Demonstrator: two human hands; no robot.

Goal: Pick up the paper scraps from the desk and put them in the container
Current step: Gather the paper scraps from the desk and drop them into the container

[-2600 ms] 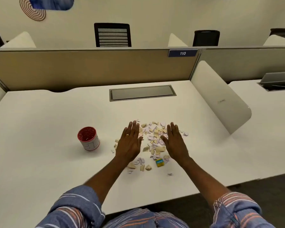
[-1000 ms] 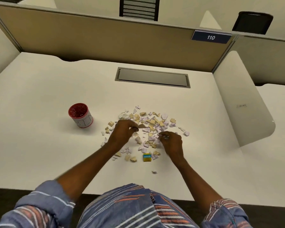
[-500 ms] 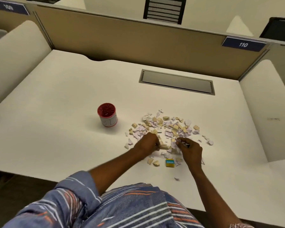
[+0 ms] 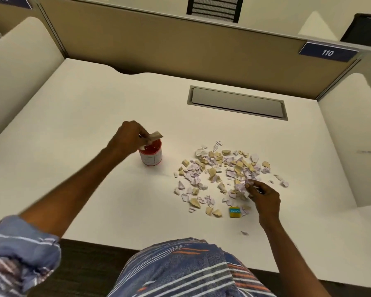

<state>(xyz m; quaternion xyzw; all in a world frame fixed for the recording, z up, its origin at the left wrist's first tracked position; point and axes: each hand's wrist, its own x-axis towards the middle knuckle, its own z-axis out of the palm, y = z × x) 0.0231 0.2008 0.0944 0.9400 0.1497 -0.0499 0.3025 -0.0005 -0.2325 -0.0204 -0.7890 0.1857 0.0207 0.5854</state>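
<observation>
**Left hand over the container, right hand in the scraps**

White desk (image 4: pixel 90 116) is filling most of the view. A tan partition (image 4: pixel 169 43) is running along its far edge, and a grey cable hatch (image 4: pixel 237 106) is sitting flush in the top, right of centre. The paper scraps (image 4: pixel 214 168), tan and pale lilac, are lying in a loose spread on the desk's right half, apart from the hatch. The hands are working well apart. Left hand (image 4: pixel 129 139) is hovering at the mouth of the container (image 4: pixel 151 156), fingers curled and pinching a tan scrap (image 4: pixel 156 136) that is sticking out just above the far rim. Right hand (image 4: pixel 265 199) is resting at the near right side of the spread, fingertips bunched and pinching lilac scraps. The container, a small white tub with a red inside, is standing upright left of the spread, near it but not touching. A small yellow and blue block (image 4: pixel 234 212) is lying at the spread's near edge. One stray scrap (image 4: pixel 244 233) is lying alone nearer the desk's front edge
</observation>
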